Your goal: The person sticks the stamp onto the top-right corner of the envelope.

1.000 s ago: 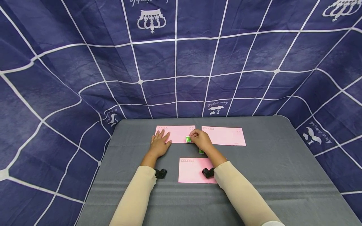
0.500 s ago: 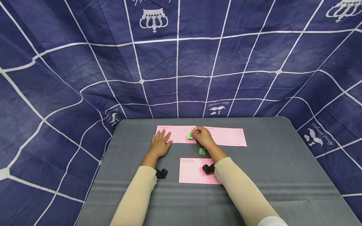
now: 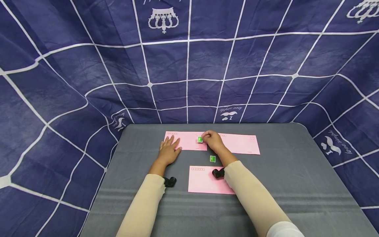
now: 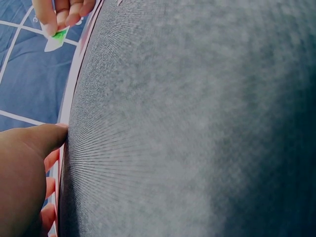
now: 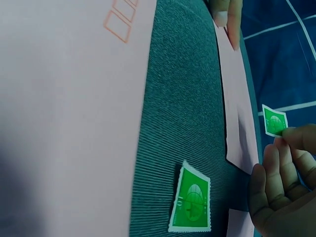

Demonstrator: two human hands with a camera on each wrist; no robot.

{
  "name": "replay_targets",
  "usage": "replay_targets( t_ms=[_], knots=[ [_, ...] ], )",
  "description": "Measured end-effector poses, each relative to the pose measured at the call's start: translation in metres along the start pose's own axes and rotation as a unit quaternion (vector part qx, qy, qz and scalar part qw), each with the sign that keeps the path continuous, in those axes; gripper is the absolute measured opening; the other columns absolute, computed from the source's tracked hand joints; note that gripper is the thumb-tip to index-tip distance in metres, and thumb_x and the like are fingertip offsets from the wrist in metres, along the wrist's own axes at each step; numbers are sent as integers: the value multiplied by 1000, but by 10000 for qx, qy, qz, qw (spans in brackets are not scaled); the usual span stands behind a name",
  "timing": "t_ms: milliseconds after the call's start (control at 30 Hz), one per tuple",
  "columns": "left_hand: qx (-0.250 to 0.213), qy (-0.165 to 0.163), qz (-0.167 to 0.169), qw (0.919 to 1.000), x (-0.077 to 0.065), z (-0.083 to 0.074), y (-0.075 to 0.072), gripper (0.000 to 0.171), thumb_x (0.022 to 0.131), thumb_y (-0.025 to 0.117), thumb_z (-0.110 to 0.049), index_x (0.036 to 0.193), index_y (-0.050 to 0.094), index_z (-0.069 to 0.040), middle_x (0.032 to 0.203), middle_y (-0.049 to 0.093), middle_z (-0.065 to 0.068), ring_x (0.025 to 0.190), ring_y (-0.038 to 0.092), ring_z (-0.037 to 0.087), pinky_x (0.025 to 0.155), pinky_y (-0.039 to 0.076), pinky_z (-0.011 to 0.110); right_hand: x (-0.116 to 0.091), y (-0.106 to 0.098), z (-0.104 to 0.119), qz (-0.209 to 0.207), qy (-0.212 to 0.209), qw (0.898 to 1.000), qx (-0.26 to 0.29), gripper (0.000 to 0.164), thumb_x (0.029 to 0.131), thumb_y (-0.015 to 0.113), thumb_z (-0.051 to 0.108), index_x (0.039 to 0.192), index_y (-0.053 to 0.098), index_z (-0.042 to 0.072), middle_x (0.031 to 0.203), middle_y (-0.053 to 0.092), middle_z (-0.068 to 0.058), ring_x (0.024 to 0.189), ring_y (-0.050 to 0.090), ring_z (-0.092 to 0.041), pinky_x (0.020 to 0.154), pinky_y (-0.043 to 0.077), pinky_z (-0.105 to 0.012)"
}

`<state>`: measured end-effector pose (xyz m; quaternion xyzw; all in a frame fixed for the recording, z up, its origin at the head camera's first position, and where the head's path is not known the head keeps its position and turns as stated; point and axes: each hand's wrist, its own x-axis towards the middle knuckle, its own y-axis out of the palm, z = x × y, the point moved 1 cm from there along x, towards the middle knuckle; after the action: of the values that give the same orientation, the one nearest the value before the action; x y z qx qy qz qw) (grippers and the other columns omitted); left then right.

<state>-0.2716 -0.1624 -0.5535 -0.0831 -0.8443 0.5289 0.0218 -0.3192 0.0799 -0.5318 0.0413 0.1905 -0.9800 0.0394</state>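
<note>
1. Green with a white border, the held stamp (image 3: 200, 139) is at nine o'clock from the right hand (image 3: 214, 142), pinched between thumb and fingertip.
2. With twelve o'clock at the far edge of the grey table (image 3: 133, 141), the held stamp is at two o'clock from the left hand (image 3: 168, 154).
3. It is raised over the three o'clock end of the left envelope (image 3: 188, 140), clear of the pink paper.
4. Fingers spread, the left hand rests on that envelope's nine o'clock end and pinches nothing.
5. Another green one, the loose stamp (image 3: 212, 159), lies on the table near the right hand, at six o'clock from it.
6. Below that, at six o'clock, lies the near envelope (image 3: 204, 181), partly under the right sleeve (image 3: 251, 197).
7. At three o'clock from the left envelope is the right envelope (image 3: 241, 144), partly hidden by the right hand.
</note>
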Motion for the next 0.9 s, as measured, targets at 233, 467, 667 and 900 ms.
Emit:
replay_targets(
  t_ms=[233, 467, 667, 900],
  knots=[
    [-2, -13, 7, 10000, -1, 0, 2, 56, 104, 48, -42, 156, 42, -20, 169, 23, 14, 158, 10, 39, 126, 7, 62, 9, 1, -1, 29, 148, 9999, -31, 13, 90, 63, 5, 99, 71, 3, 75, 59, 4, 70, 53, -11, 64, 43, -21],
    [-54, -12, 6, 10000, 0, 0, 0, 56, 104, 49, -41, 155, 42, -20, 169, 23, 13, 158, 10, 38, 126, 7, 62, 17, 1, 3, 60, 288, 9995, -73, 12, 91, 64, 7, 101, 71, 4, 76, 60, 2, 72, 53, -12, 66, 42, -22],
    [-8, 55, 6, 10000, 1, 1, 1, 56, 104, 49, -42, 155, 43, -20, 168, 24, 14, 158, 12, 39, 126, 8, 63, 24, -1, 1, 89, 269, 9995, -126, 12, 92, 64, 7, 101, 71, 3, 77, 61, 2, 74, 54, -13, 66, 43, -21],
    [-13, -8, 129, 9999, 2, 4, 2, 56, 105, 47, -43, 157, 40, -22, 169, 21, 11, 159, 7, 36, 127, 4, 60, 32, -2, -3, 166, 131, 9996, -183, 11, 91, 65, 5, 99, 72, 2, 74, 60, 3, 72, 53, -12, 67, 42, -21]
  ],
)
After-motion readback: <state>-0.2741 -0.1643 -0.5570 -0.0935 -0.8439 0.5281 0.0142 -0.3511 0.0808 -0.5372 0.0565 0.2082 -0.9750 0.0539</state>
